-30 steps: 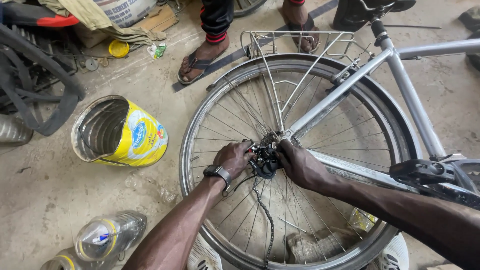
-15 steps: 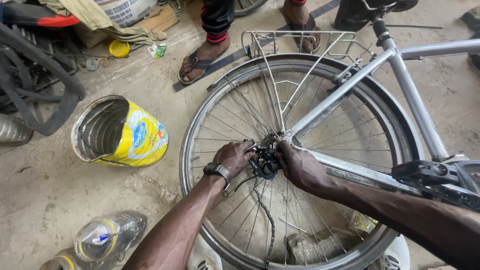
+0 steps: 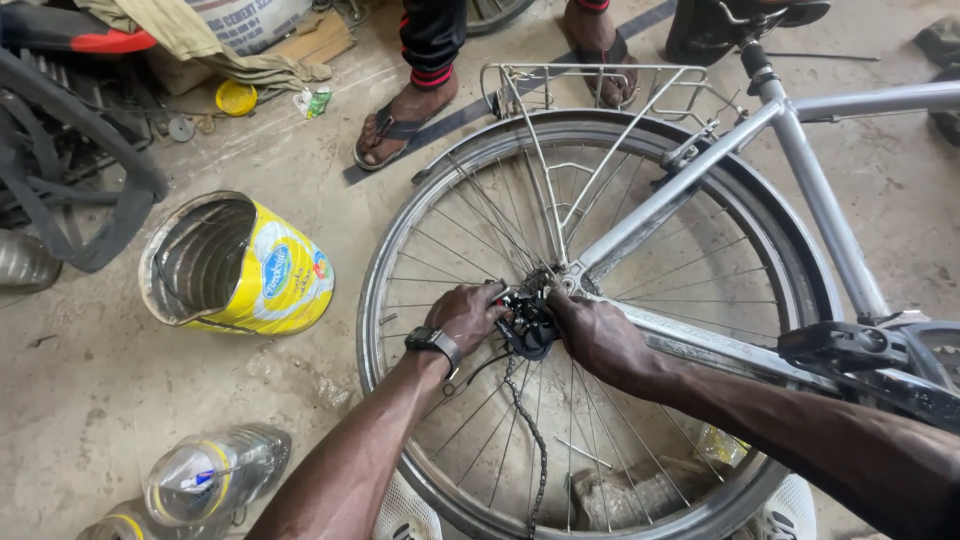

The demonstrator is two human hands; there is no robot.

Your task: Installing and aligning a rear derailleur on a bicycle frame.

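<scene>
silver spokes filled the rear wheel (image 3: pixel 700 250) of a grey bicycle frame (image 3: pixel 800 160), and both hands met at its hub. the left hand (image 3: pixel 465 315), with a dark wristwatch (image 3: pixel 433 342) on the wrist, lay just left of the hub with its fingers curled together against the black derailleur (image 3: pixel 527 325). the right hand (image 3: pixel 597 335) came in from the other side, fingers bent and pressed to the same part; whether either hand truly gripped it i could not tell. a loose chain (image 3: pixel 530 430) hung down from the derailleur across the spokes. a wire rack (image 3: pixel 590 80) sat over the top of the wheel. on the concrete floor, well left of the wheel, a yellow tin can (image 3: pixel 250 270) lay on its side with its open mouth facing left. a clear plastic bottle (image 3: pixel 210 475) lay near the lower left. beyond the wheel stood another person's sandalled foot (image 3: pixel 400 125).
</scene>
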